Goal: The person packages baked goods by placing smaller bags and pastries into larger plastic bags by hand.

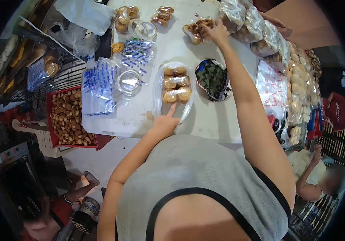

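A clear plastic bag [158,94] lies on the white table [140,124], with several round golden-brown pastries [176,83] in rows inside. My left hand [166,123] rests at the bag's near end, its index finger stretched toward the lowest row. Farther off, my right hand [217,33] touches a small clear pack of pastries [195,37], fingers spread over its right side; whether it grips the pack is unclear. A camouflage cap [212,79] sits between the bag and my right forearm.
Tape rolls [130,82], printed plastic bags [99,86] and a dark phone [104,45] lie left. Bagged goods [263,35] line the right edge. A red crate of small pastries [67,116] stands left. Other people are at lower left, lower right and across the table.
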The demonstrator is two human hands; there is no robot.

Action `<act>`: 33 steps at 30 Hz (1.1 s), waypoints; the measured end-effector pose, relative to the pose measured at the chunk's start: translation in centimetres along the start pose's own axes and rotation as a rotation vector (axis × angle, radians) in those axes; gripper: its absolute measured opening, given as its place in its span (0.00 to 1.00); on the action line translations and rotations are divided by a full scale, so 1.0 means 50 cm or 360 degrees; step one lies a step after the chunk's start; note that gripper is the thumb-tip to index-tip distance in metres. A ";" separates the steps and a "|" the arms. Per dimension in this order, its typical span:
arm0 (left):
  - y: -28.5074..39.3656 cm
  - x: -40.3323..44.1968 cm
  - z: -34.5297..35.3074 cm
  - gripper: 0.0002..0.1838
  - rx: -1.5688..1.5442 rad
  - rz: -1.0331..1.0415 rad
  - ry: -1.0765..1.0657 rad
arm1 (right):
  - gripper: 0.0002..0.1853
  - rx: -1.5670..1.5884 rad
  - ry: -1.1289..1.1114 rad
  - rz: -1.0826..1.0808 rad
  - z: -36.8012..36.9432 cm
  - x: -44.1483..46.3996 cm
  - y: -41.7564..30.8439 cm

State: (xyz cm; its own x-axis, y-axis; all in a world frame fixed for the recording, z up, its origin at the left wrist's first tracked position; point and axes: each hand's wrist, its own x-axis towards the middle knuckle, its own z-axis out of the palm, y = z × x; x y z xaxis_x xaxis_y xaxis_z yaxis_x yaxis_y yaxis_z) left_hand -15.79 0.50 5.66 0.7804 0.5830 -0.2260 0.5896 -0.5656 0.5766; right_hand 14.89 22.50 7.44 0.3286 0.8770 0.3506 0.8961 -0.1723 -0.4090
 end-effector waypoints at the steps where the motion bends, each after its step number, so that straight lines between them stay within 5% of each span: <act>1: 0.002 0.003 0.001 0.07 0.0003 -0.0007 0.0015 | 0.35 0.0000 -0.0051 0.0172 0.024 0.018 0.028; 6: -0.015 0.008 0.013 0.05 -0.0070 -0.0045 -0.0142 | 0.47 0.0457 -0.0413 0.0499 0.010 0.031 0.021; 8: -0.019 0.008 0.015 0.05 -0.0097 -0.0066 -0.0151 | 0.43 0.0638 -0.0468 0.0379 -0.046 -0.018 -0.036; 9: -0.019 0.009 0.015 0.05 -0.0123 -0.0084 -0.0166 | 0.38 0.1446 -0.0459 0.0275 -0.040 -0.059 -0.047; 11: -0.021 0.007 0.019 0.05 -0.0111 -0.0101 -0.0179 | 0.36 0.1685 -0.1006 0.0455 -0.030 -0.117 -0.049; 13: -0.021 0.008 0.019 0.05 -0.0090 -0.0109 -0.0198 | 0.38 0.0870 -0.0990 0.0154 0.028 -0.148 -0.017; 14: -0.021 0.008 0.016 0.06 -0.0074 -0.0095 -0.0199 | 0.38 0.0877 -0.0990 0.0155 0.031 -0.144 -0.023; 16: -0.023 0.007 0.015 0.06 -0.0060 -0.0096 -0.0203 | 0.38 0.0028 -0.0428 -0.0455 0.043 -0.135 -0.042; 20: -0.022 0.005 0.021 0.07 -0.0036 -0.0084 -0.0166 | 0.39 -0.0016 -0.0331 -0.0148 0.061 -0.058 -0.105; 22: -0.028 0.010 0.023 0.07 -0.0033 -0.0107 -0.0129 | 0.38 -0.0515 -0.0565 -0.0142 0.095 -0.036 -0.107; 26: -0.029 0.002 0.025 0.04 -0.0079 -0.0055 -0.0121 | 0.39 -0.0164 -0.0511 0.0121 0.154 0.036 -0.004; 28: -0.024 0.007 0.017 0.04 -0.0087 -0.0016 -0.0076 | 0.31 0.1543 -0.0995 0.0581 0.126 0.067 0.037; 29: -0.022 0.007 0.012 0.04 -0.0073 -0.0027 -0.0101 | 0.31 0.1535 -0.0990 0.0574 0.088 0.065 0.028; 31: -0.023 0.007 0.011 0.04 -0.0064 -0.0034 -0.0133 | 0.21 0.2065 -0.1575 0.0642 -0.020 0.032 -0.005; 33: -0.025 0.010 0.013 0.05 -0.0087 -0.0060 -0.0168 | 0.15 0.1428 -0.2166 0.0443 -0.029 0.030 -0.005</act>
State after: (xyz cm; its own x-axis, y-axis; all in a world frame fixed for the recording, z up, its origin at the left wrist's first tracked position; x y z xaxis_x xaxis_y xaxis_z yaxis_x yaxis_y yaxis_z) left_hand -16.02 1.15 4.32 0.7772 0.5371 -0.3278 0.6087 -0.5100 0.6077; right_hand 15.61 23.23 9.29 -0.4798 0.6734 -0.5624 0.2522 -0.5081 -0.8235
